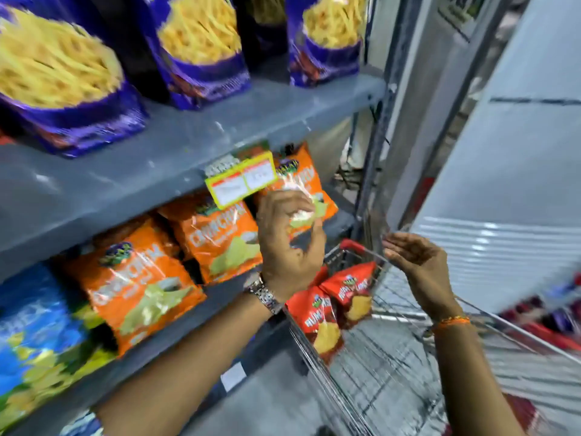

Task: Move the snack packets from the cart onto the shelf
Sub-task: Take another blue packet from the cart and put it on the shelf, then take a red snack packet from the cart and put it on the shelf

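While the left hand (290, 243) presses at the rightmost orange packet (301, 184), this is how the step stands:

Grip: left fingers (301, 212) curled against the lower front of that packet, at the 12 o'clock side of the hand; blur hides whether they pinch it or only push it, so I cannot tell if it is truly held.
Right hand: right hand (418, 262) spread, palm up, nothing in it, hovering over the cart (361, 357) rim at 3 o'clock from the left hand.
Packet place: on the lower shelf (220, 309), last in a row of three orange packets, under the price tag (240, 183).
Doing it well: I would seat the packet upright with its face forward, nudge it back level with its neighbour (220, 237) at 9 o'clock, and let go only once it stands by itself.
Still in cart: two red packets (333, 309) lean against the near wire wall, at 5 o'clock from the left hand; the task looks unfinished.
Next reach: the free right hand is nearer to them.
Writing: orange packets seem to read "CHIWDA", though smeared; red ones start "NUM..."; tag print unreadable.
Above: purple bags (201, 51) on the upper shelf, their brand too blurred to read.
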`<action>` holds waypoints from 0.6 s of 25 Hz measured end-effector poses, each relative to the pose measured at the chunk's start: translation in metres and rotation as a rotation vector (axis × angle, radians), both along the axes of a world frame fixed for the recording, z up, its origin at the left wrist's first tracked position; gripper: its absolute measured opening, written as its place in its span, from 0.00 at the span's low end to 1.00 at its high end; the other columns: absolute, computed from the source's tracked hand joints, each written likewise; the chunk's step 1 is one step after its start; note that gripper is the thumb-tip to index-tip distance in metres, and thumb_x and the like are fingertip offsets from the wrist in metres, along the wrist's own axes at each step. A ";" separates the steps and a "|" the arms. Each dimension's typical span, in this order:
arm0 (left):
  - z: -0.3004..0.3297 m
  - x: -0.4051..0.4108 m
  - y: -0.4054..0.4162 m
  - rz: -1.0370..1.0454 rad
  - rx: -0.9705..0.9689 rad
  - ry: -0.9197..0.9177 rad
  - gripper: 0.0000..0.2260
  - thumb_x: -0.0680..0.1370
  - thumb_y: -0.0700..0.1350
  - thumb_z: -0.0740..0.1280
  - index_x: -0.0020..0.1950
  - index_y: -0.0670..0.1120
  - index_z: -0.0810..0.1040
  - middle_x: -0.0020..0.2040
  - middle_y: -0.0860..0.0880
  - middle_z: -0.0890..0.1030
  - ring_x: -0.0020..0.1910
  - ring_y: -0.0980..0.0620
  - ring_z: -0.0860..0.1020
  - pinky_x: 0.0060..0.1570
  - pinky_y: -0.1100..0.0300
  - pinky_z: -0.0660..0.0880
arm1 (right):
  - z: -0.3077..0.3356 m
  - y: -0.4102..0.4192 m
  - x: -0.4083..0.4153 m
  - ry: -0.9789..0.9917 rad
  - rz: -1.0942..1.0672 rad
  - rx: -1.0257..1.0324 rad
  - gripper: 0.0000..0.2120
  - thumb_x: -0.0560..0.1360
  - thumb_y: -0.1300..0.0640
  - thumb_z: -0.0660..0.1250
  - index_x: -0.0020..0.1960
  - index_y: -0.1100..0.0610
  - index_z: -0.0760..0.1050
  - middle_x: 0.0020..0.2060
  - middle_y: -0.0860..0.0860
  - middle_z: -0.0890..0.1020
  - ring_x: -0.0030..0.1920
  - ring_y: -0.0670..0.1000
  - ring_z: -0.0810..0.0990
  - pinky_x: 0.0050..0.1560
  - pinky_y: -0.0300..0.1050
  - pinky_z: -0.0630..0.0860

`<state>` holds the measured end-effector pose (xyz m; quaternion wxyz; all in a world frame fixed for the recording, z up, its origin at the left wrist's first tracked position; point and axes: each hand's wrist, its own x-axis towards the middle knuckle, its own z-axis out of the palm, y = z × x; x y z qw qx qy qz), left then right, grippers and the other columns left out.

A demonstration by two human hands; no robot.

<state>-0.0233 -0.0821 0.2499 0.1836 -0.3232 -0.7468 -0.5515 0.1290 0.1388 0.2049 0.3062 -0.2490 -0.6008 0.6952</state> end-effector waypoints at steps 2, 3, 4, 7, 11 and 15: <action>-0.065 0.016 0.007 -0.108 -0.352 -0.206 0.22 0.67 0.54 0.79 0.56 0.65 0.76 0.50 0.66 0.74 0.37 0.54 0.76 0.51 0.57 0.78 | -0.062 0.003 0.027 -0.133 0.006 -0.095 0.17 0.67 0.77 0.71 0.53 0.65 0.78 0.39 0.46 0.89 0.41 0.41 0.87 0.44 0.33 0.82; -0.080 0.020 0.017 -0.200 -0.484 -0.251 0.20 0.70 0.49 0.77 0.59 0.58 0.76 0.54 0.60 0.77 0.44 0.53 0.78 0.53 0.61 0.76 | -0.087 0.002 0.034 -0.194 0.031 -0.133 0.17 0.67 0.78 0.72 0.51 0.64 0.79 0.38 0.45 0.89 0.40 0.41 0.87 0.43 0.33 0.82; -0.092 0.023 0.027 -0.261 -0.566 -0.272 0.19 0.71 0.46 0.74 0.60 0.50 0.77 0.57 0.52 0.79 0.52 0.50 0.78 0.57 0.60 0.74 | -0.113 0.002 0.039 -0.262 0.058 -0.180 0.18 0.64 0.75 0.76 0.51 0.63 0.79 0.38 0.45 0.89 0.39 0.40 0.86 0.42 0.33 0.82; -0.135 0.016 0.031 -0.251 -0.866 -0.362 0.23 0.70 0.51 0.69 0.62 0.43 0.78 0.59 0.42 0.80 0.61 0.40 0.78 0.62 0.53 0.71 | -0.180 -0.008 0.046 -0.412 0.180 -0.370 0.34 0.47 0.57 0.87 0.50 0.63 0.80 0.37 0.49 0.89 0.41 0.47 0.87 0.40 0.40 0.85; -0.178 -0.001 0.027 -0.265 -1.246 -0.510 0.26 0.76 0.51 0.72 0.70 0.39 0.75 0.67 0.38 0.76 0.69 0.39 0.73 0.70 0.53 0.69 | -0.239 -0.025 0.036 -0.668 0.315 -0.285 0.25 0.61 0.71 0.81 0.55 0.57 0.79 0.49 0.49 0.84 0.51 0.52 0.80 0.45 0.40 0.83; -0.199 -0.013 0.034 -0.091 -1.256 -0.372 0.21 0.73 0.44 0.74 0.65 0.40 0.77 0.63 0.38 0.77 0.62 0.36 0.78 0.63 0.46 0.78 | -0.287 -0.026 0.009 -0.825 0.495 -0.118 0.35 0.64 0.68 0.81 0.68 0.63 0.73 0.62 0.55 0.79 0.60 0.52 0.74 0.62 0.49 0.74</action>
